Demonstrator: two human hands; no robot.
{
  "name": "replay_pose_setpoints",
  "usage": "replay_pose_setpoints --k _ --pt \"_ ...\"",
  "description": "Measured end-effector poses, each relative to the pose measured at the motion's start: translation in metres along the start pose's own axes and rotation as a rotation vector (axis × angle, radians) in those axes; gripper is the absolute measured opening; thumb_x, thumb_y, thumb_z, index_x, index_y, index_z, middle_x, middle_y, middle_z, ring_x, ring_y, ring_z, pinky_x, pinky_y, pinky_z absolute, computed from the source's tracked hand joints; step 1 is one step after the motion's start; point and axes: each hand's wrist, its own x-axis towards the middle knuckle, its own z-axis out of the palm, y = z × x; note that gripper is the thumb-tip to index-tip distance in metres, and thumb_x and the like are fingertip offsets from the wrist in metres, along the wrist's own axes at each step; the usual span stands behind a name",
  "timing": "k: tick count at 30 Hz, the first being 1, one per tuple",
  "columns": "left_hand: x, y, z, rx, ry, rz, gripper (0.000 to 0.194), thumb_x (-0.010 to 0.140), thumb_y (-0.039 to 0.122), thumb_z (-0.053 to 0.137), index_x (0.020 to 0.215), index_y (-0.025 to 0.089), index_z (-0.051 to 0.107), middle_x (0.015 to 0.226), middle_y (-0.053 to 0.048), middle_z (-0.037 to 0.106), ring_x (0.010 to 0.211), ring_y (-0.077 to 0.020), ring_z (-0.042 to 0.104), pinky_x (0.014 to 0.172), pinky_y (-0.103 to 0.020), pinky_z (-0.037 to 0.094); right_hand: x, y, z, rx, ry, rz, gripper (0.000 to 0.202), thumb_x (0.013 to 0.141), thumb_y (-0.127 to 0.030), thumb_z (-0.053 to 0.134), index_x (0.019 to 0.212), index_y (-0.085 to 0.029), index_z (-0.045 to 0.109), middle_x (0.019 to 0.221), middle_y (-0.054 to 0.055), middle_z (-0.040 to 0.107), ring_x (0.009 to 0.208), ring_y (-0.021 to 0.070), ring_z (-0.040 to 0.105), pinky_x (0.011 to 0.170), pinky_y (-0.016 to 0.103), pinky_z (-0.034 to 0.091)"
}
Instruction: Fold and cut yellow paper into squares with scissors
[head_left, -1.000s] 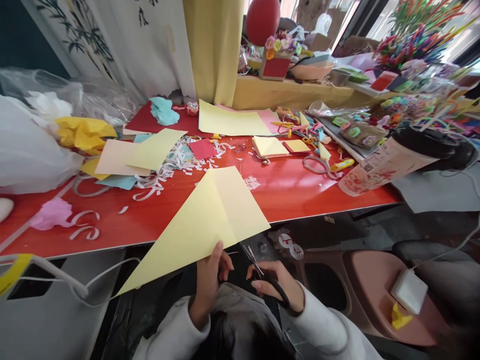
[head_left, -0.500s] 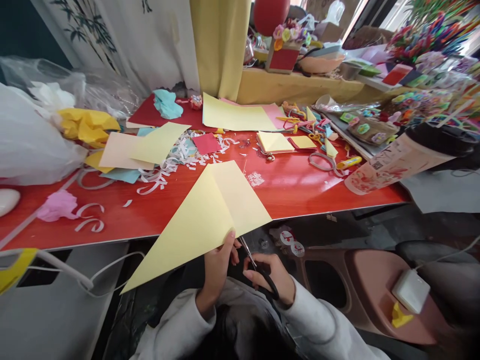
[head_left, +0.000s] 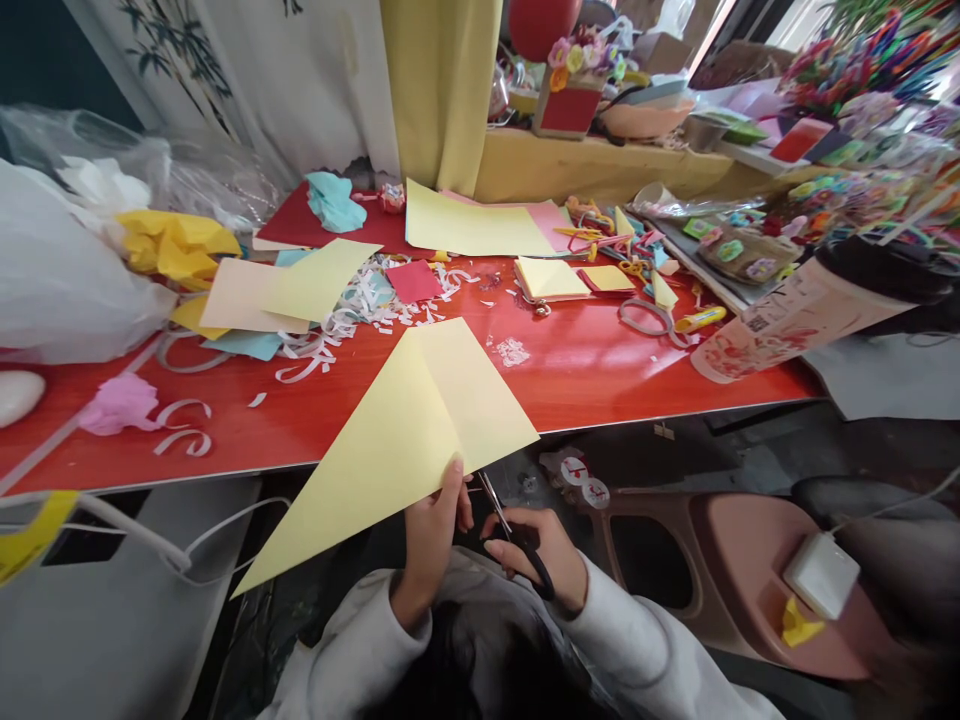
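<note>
My left hand (head_left: 435, 530) pinches the lower edge of a large folded sheet of pale yellow paper (head_left: 375, 450), thumb on top and fingers beneath. The sheet slants over the table's front edge, its long pointed corner hanging to the lower left and a paler flap folded on the right. My right hand (head_left: 544, 555) grips black-handled scissors (head_left: 498, 508) by their loops. The metal blades point up and left, their tips close to the paper's lower edge beside my left fingers. Whether the blades touch the paper I cannot tell.
On the red table (head_left: 585, 370) lie shredded paper strips (head_left: 352, 310), a small open booklet (head_left: 553, 279) and more yellow paper (head_left: 480, 222). A tilted drink cup (head_left: 795, 315) stands at right. A pink stool (head_left: 772, 560) holding a white adapter (head_left: 823, 578) is lower right.
The folded paper and both hands have shifted very slightly left in view. My grip on the paper and on the scissors stays the same.
</note>
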Motion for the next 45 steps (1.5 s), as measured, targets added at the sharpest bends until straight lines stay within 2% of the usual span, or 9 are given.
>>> replay_pose_setpoints --k 3,9,14,18,33,38,45 --pt "-0.001 -0.002 0.001 -0.041 0.011 -0.05 0.037 0.078 0.051 0.057 0.063 0.017 0.057 0.043 0.007 0.042 0.035 -0.0068 0.04 0.038 -0.021 0.033 0.001 -0.004 0.001 0.064 -0.02 0.02 0.043 0.062 -0.053 0.072 0.074 -0.013 0.063 0.052 -0.002 0.05 0.043 0.009 0.046 0.045 0.022 0.04" --pt "-0.004 -0.001 0.002 0.001 0.006 -0.055 0.037 0.077 0.051 0.057 0.061 0.018 0.057 0.042 0.007 0.043 0.036 -0.0074 0.041 0.039 -0.021 0.034 0.004 -0.011 0.003 0.126 -0.027 0.038 0.042 0.061 -0.052 0.073 0.071 -0.013 0.062 0.051 -0.003 0.05 0.042 0.0082 0.046 0.043 0.022 0.04" --pt "-0.006 0.002 0.003 0.141 -0.007 0.0 0.048 0.08 0.049 0.053 0.042 0.021 0.043 0.037 0.004 0.041 0.037 -0.0088 0.041 0.047 -0.023 0.04 0.004 -0.011 0.002 0.143 -0.041 0.022 0.039 0.064 -0.049 0.072 0.072 -0.012 0.062 0.048 -0.004 0.05 0.04 0.0073 0.044 0.043 0.021 0.037" --pt "-0.009 0.003 0.005 0.201 -0.008 0.0 0.05 0.08 0.05 0.051 0.039 0.022 0.04 0.037 0.004 0.042 0.039 -0.0101 0.043 0.049 -0.024 0.041 0.004 -0.01 0.003 0.144 -0.023 0.021 0.039 0.065 -0.05 0.071 0.07 -0.013 0.061 0.047 -0.004 0.05 0.039 0.0077 0.044 0.042 0.021 0.036" --pt "-0.008 -0.004 0.004 0.165 0.005 -0.01 0.049 0.078 0.051 0.054 0.043 0.02 0.043 0.041 0.004 0.045 0.044 -0.0092 0.045 0.052 -0.021 0.04 0.003 -0.01 0.006 0.141 0.029 0.03 0.042 0.065 -0.051 0.071 0.072 -0.011 0.063 0.049 -0.001 0.051 0.041 0.0093 0.046 0.042 0.023 0.037" --pt "-0.009 -0.003 0.005 0.151 0.016 0.012 0.047 0.078 0.049 0.055 0.044 0.019 0.043 0.045 0.003 0.048 0.05 -0.0096 0.05 0.061 -0.02 0.043 0.004 -0.01 0.007 0.137 0.043 0.05 0.041 0.065 -0.051 0.071 0.071 -0.011 0.062 0.048 -0.002 0.05 0.04 0.0093 0.046 0.042 0.023 0.036" --pt "-0.008 -0.006 0.005 0.142 0.002 0.003 0.048 0.079 0.049 0.054 0.043 0.019 0.041 0.043 0.004 0.045 0.045 -0.0093 0.045 0.053 -0.022 0.04 0.003 -0.014 0.007 0.148 0.025 0.045 0.038 0.064 -0.047 0.072 0.07 -0.011 0.061 0.05 -0.002 0.05 0.042 0.0081 0.044 0.042 0.022 0.036"
